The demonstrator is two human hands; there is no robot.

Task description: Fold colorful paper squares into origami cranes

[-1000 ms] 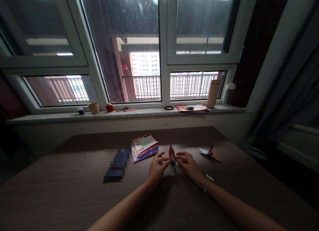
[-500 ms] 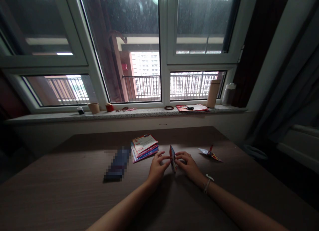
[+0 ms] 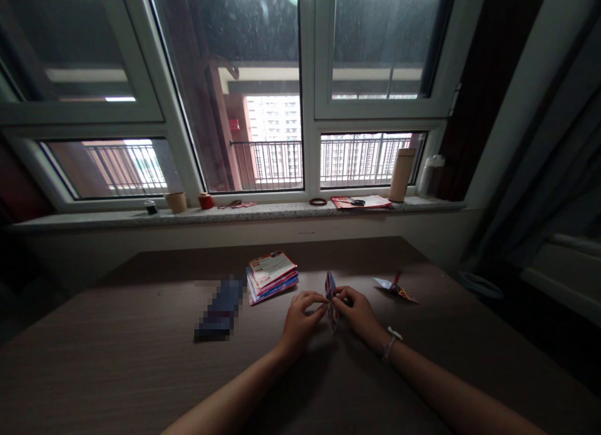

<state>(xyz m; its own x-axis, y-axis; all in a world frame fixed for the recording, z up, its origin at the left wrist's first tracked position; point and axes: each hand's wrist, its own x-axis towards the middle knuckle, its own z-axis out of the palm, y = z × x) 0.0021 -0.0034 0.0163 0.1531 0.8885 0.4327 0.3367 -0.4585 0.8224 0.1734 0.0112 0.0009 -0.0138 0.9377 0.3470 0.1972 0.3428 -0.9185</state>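
Observation:
Between my two hands, a folded piece of printed paper [image 3: 330, 285] stands on edge just above the dark wooden table [image 3: 154, 372]. My left hand [image 3: 303, 316] pinches its left side with thumb and fingertips. From the right, my right hand [image 3: 357, 310] pinches the same paper, its fingers curled; a thin bracelet circles that wrist. Off to the right lies a folded paper crane [image 3: 395, 288] with a pale point and a red upright part. Beyond my left hand sits a stack of printed paper sheets [image 3: 272, 275]. The paper's finer folds are too small to make out.
A dark pixelated object [image 3: 220, 310] lies left of the stack. Along the windowsill [image 3: 282, 211] stand a paper cup [image 3: 176, 203], a red spool [image 3: 205, 201], a tan flask [image 3: 402, 175] and a clear bottle [image 3: 431, 176]. Scissors [image 3: 358, 203] rest on red-edged papers there.
The folded paper has turned and shifted slightly right, its layers now spread apart. My left fingers have closed in from a looser spread to a pinch.

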